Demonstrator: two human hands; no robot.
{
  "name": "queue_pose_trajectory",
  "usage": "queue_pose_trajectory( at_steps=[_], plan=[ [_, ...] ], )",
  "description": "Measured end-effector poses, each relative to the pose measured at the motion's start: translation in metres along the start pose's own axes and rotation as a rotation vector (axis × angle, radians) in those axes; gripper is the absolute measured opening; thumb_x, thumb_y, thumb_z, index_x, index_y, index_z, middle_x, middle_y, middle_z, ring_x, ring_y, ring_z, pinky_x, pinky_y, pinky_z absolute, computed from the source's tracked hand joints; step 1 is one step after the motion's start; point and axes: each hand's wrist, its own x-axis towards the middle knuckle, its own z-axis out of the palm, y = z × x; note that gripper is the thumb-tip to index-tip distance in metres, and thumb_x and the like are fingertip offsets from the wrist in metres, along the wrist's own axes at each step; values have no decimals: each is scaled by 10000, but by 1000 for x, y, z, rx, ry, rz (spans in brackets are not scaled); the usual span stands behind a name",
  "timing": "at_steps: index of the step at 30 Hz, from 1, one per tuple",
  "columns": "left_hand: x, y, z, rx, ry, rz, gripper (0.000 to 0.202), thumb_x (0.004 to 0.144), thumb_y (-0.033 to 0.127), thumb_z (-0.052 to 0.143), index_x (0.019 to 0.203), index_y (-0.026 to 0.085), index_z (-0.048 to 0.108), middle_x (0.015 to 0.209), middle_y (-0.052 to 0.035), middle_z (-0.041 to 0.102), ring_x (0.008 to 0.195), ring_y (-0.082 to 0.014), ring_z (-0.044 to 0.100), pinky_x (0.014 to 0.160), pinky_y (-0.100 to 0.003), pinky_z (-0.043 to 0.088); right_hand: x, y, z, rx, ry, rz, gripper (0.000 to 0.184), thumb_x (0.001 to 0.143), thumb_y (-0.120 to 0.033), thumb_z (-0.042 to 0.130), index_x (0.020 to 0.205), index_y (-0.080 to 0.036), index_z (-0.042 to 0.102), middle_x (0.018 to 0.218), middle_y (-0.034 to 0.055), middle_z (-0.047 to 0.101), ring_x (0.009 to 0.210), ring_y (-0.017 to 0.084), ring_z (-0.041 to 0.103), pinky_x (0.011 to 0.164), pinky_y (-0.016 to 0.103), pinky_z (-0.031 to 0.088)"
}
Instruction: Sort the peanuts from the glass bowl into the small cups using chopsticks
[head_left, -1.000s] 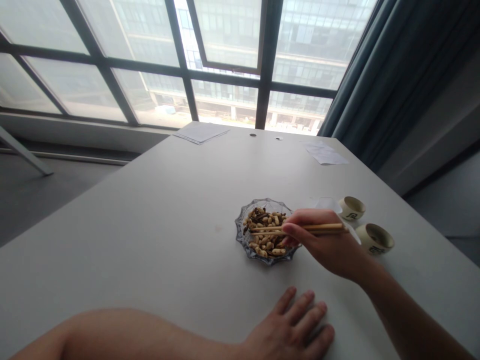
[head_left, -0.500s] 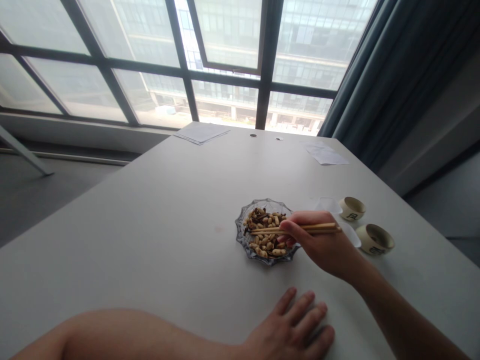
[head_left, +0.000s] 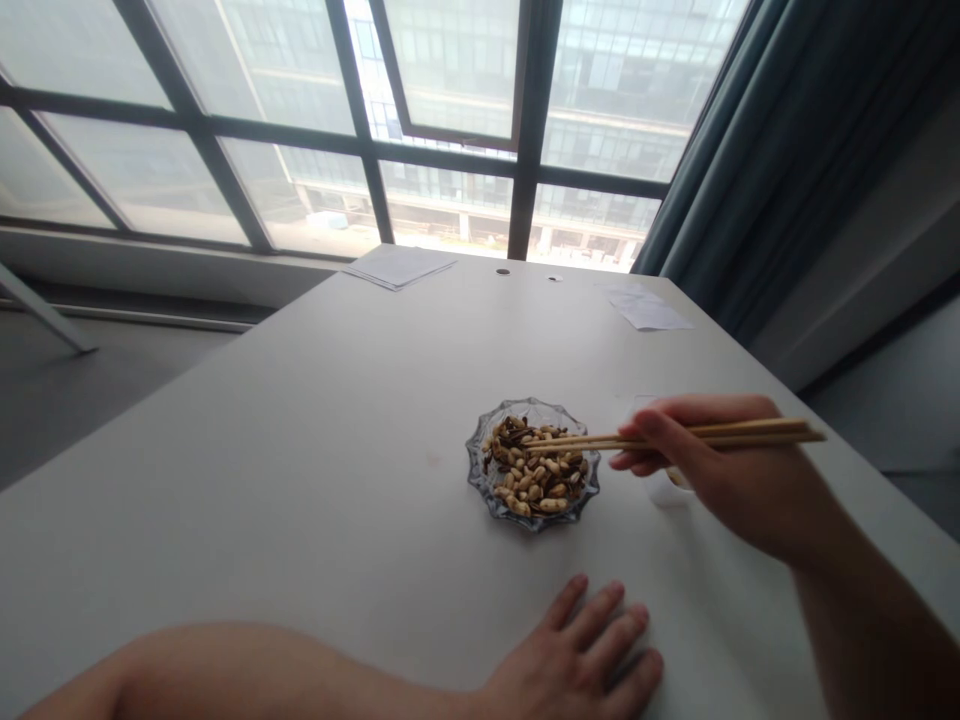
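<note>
A pair of wooden chopsticks (head_left: 735, 433) is gripped in my right hand (head_left: 697, 450), which is to the right of a scalloped clear glass bowl (head_left: 474, 470). Their tips reach over the bowl's contents; whether anything is pinched between them I cannot tell. Inside lie peanuts in the shell (head_left: 551, 505) mixed with thin dark brown pieces (head_left: 514, 430). My left hand (head_left: 581, 650) rests palm down on the table in front of the bowl, fingers spread, holding nothing.
Behind my right hand, a white plastic container (head_left: 664, 490) shows in part. Sheets of paper lie on the white table (head_left: 300, 420) at the far left (head_left: 401, 265) and far right. A window and a dark curtain (head_left: 720, 190) stand beyond.
My right hand has moved right with the chopsticks, drawing their tips from the bowl's left part towards its middle. It now covers the two ceramic cups. My left hand stays put.
</note>
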Motion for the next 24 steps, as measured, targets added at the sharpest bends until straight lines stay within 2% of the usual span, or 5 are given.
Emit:
queue_pose_trajectory(
  at_steps=[5,9,14,18,24],
  plan=[
    [1,-4,-4,-30,-31,19,282,1152,313,508,1390,218,627,1472,-82,588,1343,-298,541,1155,-477,366,-21,-21,-76,-370,453,69,327,794,-553,842,830,-228,830,756,125,808,639,267,795,504,234,629],
    [0,-5,-2,-78,-44,23,315,1134,338,551,1410,195,610,1496,-111,563,1386,-317,502,1186,-503,327,-27,-14,-111,-649,369,118,257,887,-480,772,811,-241,828,745,114,806,697,247,801,500,216,582],
    [-2,-4,2,-131,-66,4,349,1112,364,589,1414,189,597,1537,-124,527,1423,-325,457,1197,-515,329,-7,7,-91,-407,53,127,323,914,-499,728,804,-204,801,758,96,808,663,280,793,515,288,616],
    [-2,-4,2,-148,-84,4,374,1104,380,601,1420,180,589,1545,-132,518,1425,-330,455,1196,-519,332,4,13,-73,-368,53,126,350,920,-546,703,802,-224,772,798,86,812,704,289,797,503,294,599],
    [-1,-5,1,-146,-65,3,354,1105,374,602,1401,180,601,1538,-129,524,1430,-323,453,1210,-514,313,-3,5,-76,-448,121,41,360,921,-537,706,779,-218,789,766,85,805,617,258,764,471,293,554]
  ],
)
